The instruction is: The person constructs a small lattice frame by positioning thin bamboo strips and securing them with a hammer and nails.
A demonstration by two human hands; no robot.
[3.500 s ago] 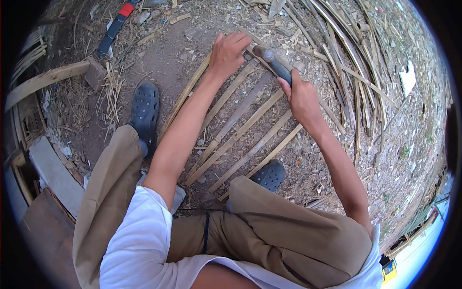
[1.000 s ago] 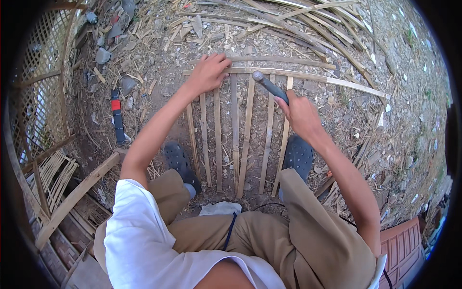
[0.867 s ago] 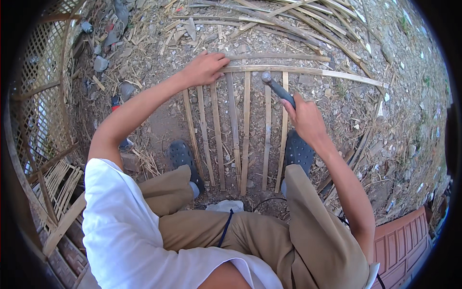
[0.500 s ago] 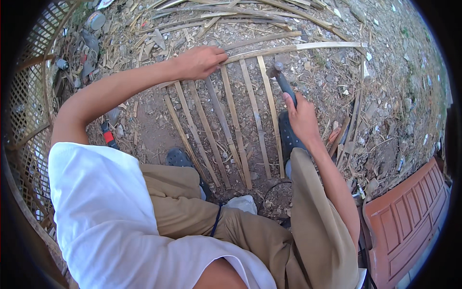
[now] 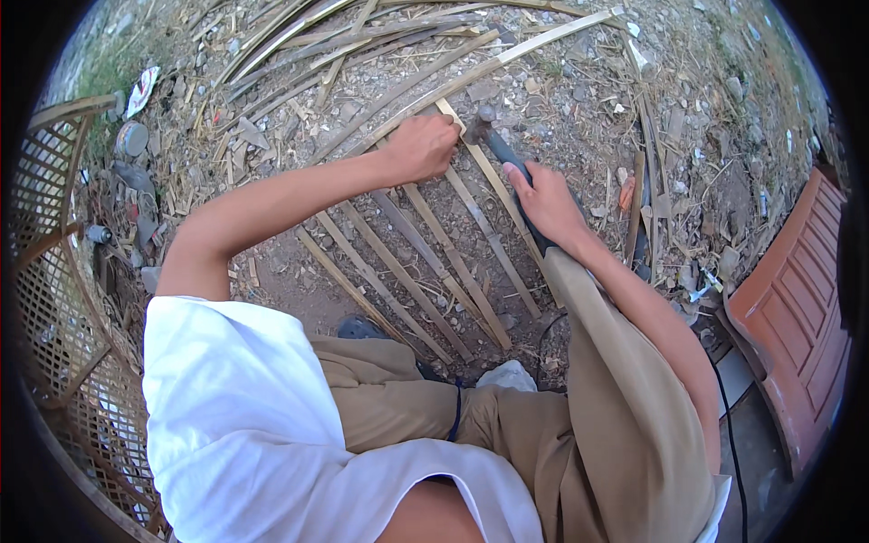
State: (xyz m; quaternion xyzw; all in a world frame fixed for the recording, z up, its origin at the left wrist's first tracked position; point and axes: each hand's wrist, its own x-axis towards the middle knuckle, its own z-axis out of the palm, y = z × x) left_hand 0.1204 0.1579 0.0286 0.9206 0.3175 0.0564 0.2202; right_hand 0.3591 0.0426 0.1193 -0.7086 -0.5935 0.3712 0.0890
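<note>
My left hand (image 5: 422,149) is closed in a pinch by the upper end of the rightmost wooden slat (image 5: 491,185). What its fingertips hold, if anything, is hidden. A long pale wooden strip (image 5: 516,59) runs crosswise over the tops of several thin slats, which fan down toward my legs. My right hand (image 5: 548,204) grips the dark handle of a hammer (image 5: 501,149). The hammer's metal head hovers just right of my left fingers, close to the rightmost slat.
Loose wooden strips (image 5: 380,41) lie across the littered ground beyond. At the left stands a woven lattice frame (image 5: 63,181). A reddish-brown moulded panel (image 5: 797,299) leans at the right, near a black cable (image 5: 735,452). A pale stone (image 5: 509,375) sits between my legs.
My left hand has shifted right along the crosswise strip to the rightmost slat, close to the hammer head. The hammer remains in my right hand. The whole view has turned somewhat.
</note>
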